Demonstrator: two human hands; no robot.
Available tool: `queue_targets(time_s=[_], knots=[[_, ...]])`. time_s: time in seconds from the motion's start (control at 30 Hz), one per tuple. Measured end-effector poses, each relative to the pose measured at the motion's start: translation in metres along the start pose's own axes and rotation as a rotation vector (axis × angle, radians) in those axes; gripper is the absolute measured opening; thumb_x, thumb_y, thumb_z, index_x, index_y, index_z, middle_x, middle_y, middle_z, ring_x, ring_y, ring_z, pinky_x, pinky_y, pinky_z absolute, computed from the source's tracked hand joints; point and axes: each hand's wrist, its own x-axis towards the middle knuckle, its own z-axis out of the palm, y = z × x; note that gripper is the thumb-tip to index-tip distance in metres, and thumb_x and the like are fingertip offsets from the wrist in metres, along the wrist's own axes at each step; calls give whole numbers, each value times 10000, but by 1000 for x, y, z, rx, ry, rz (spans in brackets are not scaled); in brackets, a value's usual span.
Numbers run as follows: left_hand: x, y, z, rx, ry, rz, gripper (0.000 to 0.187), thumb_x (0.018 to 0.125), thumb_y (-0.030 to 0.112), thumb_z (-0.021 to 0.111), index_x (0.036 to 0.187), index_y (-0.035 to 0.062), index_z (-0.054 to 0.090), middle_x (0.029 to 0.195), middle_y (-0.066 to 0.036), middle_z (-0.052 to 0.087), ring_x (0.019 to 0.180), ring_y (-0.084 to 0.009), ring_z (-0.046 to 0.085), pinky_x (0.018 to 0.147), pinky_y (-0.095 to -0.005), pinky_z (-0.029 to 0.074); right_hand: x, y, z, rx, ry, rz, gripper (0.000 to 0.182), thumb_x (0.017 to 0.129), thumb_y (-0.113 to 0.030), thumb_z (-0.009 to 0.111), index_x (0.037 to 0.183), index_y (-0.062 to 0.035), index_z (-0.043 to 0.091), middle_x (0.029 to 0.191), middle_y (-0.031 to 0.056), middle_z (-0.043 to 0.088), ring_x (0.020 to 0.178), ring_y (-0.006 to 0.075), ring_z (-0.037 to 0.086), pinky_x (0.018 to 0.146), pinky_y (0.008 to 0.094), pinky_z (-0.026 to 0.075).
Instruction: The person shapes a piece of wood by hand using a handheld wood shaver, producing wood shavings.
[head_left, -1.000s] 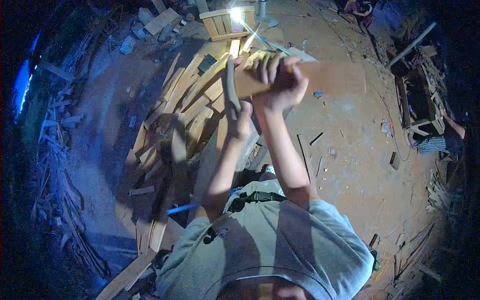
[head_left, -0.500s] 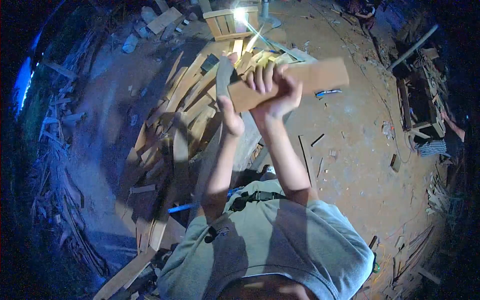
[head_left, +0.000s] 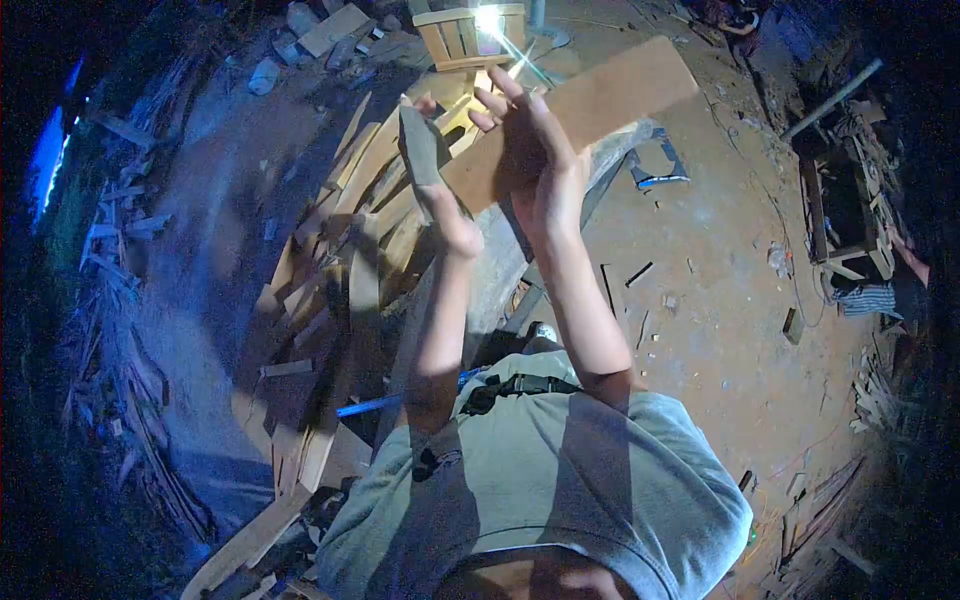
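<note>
My left hand [head_left: 455, 222] is closed on a flat dark grey piece [head_left: 421, 150], whose exact kind I cannot make out. Its fingertips show past the piece's top, and the piece stands against or close to the left end of a wooden board [head_left: 625, 95]. My right hand [head_left: 552, 170] holds this board near its middle, with several fingers raised and partly apart above its edge. The board slants up to the right. Beneath both hands lies a long, thick, pale beam [head_left: 480, 285].
A heap of wood offcuts [head_left: 370, 215] spreads to the left. A slatted wooden crate [head_left: 465, 40] with a bright lamp [head_left: 488, 18] stands ahead. To the right are a blue-edged packet [head_left: 660, 165] and a wooden frame [head_left: 845, 215]. Scraps litter the ground.
The board has tilted, its right end rising. My right hand's fingers have loosened from a wrapped grip and point more upward. My left hand has shifted slightly left with the grey piece.
</note>
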Motion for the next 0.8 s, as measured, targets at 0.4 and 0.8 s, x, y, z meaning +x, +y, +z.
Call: queue_targets(time_s=[0.4, 0.8], knots=[[-1, 1, -12, 37, -209, 125, 944, 728, 714, 240, 1305, -30, 167, 1329, -151, 240, 1226, -253, 244, 995, -392, 196, 16, -1, -6, -187, -67, 36, 167, 869, -185, 463, 882, -22, 428, 642, 37, 431, 575, 153, 462, 551, 289, 424], [0, 17, -1, -182, -329, -98, 826, 793, 610, 303, 1296, -35, 188, 1336, -136, 239, 1239, -243, 228, 1002, -369, 183, 27, -3, -11, -90, -28, 22, 137, 840, -141, 495, 850, -27, 419, 625, 39, 419, 529, 147, 444, 488, 288, 419]])
